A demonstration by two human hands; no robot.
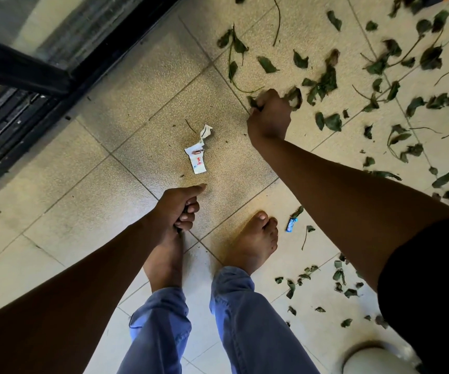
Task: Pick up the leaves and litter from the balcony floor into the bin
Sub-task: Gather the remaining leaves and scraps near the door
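Green leaves lie scattered over the beige tiled floor, thickest toward the upper right, with a smaller patch lower down beside the right foot. The right hand is down among them, fingers curled around a bunch of leaves that pokes out at both sides of the fist. The left hand is lower and nearer the body, fingers curled around something dark and thin, thumb stretched forward; what it holds is too hidden to tell. Between the hands lies a torn white wrapper, flat on the tile and apart from both. A small blue wrapper lies just right of the right foot. At the lower right edge shows the pale rim of a bin. A dark door frame runs along the upper left.
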